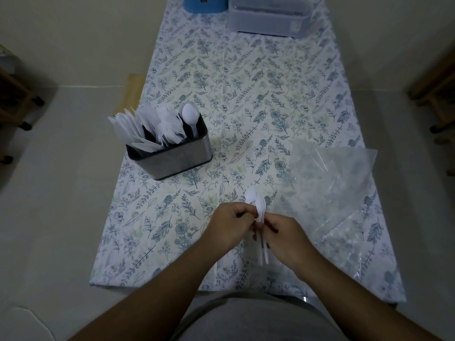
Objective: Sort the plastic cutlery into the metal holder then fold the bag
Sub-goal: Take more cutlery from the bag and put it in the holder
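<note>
A small bunch of white plastic spoons (256, 201) stands between my hands near the table's front edge, bowls pointing away and handles hanging down toward me. My left hand (231, 223) and my right hand (286, 238) both grip the bunch at its middle, fingers curled around it. The metal holder (182, 156) sits at the left of the table with white knives, forks and one spoon standing in its compartments. The clear plastic bag (330, 190) lies flat and open-looking on the right side of the table.
A floral cloth (246, 94) covers the narrow table. At the far end stand a blue container (204, 3) and a translucent lidded box (268, 18). Wooden furniture flanks the table at the left edge (14, 99) and the right edge (438, 89).
</note>
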